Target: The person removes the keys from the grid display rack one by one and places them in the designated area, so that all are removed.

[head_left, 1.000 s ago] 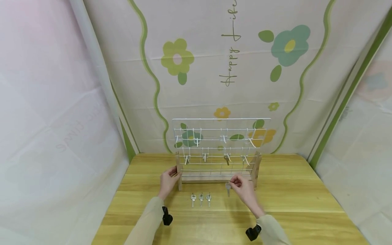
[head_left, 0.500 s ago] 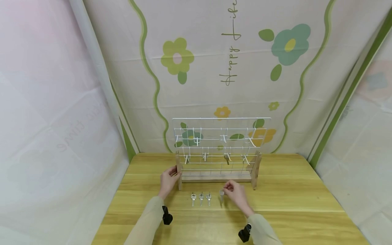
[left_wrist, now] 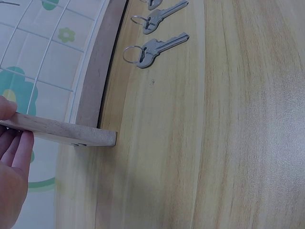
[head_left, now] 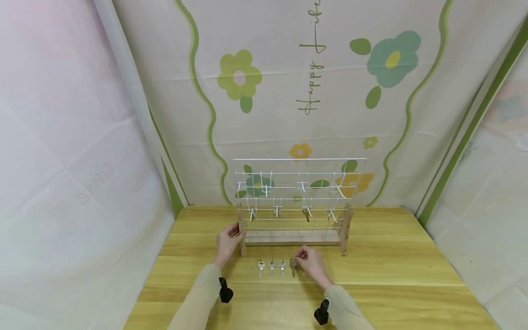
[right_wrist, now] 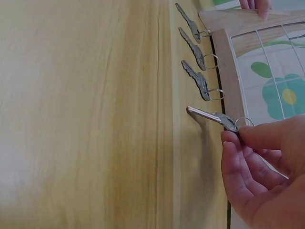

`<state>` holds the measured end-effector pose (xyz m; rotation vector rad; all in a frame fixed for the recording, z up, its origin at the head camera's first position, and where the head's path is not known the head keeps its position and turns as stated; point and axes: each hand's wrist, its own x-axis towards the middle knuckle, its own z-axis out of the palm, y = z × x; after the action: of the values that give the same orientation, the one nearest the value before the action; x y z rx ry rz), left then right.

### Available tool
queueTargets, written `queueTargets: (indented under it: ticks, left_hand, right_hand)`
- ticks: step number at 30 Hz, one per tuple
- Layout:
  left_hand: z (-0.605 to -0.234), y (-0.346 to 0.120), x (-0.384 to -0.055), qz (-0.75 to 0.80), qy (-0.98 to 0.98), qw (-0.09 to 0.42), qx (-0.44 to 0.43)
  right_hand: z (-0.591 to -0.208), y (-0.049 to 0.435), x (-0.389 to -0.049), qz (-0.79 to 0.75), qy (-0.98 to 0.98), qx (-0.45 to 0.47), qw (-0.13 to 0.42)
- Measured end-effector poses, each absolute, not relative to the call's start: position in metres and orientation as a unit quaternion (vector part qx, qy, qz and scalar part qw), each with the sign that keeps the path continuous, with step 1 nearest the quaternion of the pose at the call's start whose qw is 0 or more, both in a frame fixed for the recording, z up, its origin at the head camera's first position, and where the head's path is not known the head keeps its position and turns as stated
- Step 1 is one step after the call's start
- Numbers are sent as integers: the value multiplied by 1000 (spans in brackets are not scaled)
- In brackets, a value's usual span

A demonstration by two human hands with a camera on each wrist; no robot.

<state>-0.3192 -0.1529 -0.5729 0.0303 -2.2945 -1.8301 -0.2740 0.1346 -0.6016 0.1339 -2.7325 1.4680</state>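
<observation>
Between thumb and fingertips, my right hand (head_left: 312,264) pinches a key (right_wrist: 214,116) by its ring end, its blade pointing toward the front of the table. Left of it, three keys with rings (head_left: 271,265) lie in a row on the wood, in front of the rack. My left hand (head_left: 228,243) grips the left wooden upright (left_wrist: 71,132) of the white wire rack (head_left: 299,159), thumb on one side and fingers on the other. Several white hooks hang on the rack in two rows; a key (head_left: 306,214) hangs on a lower hook, and others there are hard to make out.
The wooden table (head_left: 396,261) runs beneath everything, with a wooden base bar (head_left: 293,239) along the rack's foot. A flowered cloth (head_left: 264,119) hangs behind the rack. White cloth walls (head_left: 74,183) stand at both sides.
My right hand has moved left and toward the table's front with the key, to beside the row of three keys. The left hand stays on the upright.
</observation>
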Motion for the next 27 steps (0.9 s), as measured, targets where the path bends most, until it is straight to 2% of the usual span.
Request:
queueTargets:
  ticks: [14,27]
  left_hand:
    - [-571,-152,-318,-629,-771,101,11]
    - [-572,-152,-320,-632,-767,107,16]
  right_hand:
    - [-610,129,-277,461,-884,65,34]
    - [-610,131,-279,441,-895,67,18]
